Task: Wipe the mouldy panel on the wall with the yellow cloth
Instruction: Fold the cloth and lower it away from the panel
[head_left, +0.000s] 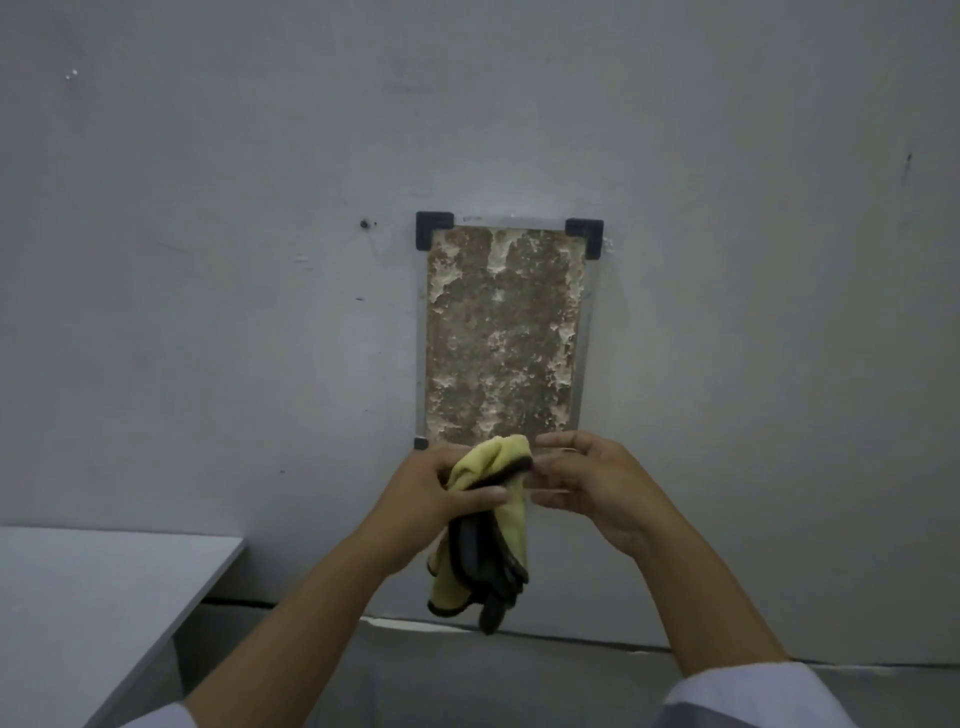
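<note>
A tall mouldy panel (501, 332), brown with flaking white patches, hangs on the grey wall in a thin frame with black corner pieces. Just below its bottom edge I hold a yellow cloth (498, 525) with a dark border and a grey underside. My left hand (436, 493) grips the bunched upper part of the cloth, thumb across it. My right hand (587, 483) pinches the cloth's top edge from the right. The rest of the cloth hangs down between my forearms. The hands and cloth hide the panel's lower edge.
A white table (88, 597) stands at the lower left, its corner close to the wall. A small dark screw hole (365, 224) marks the wall left of the panel. The floor joint (597, 642) runs below the cloth.
</note>
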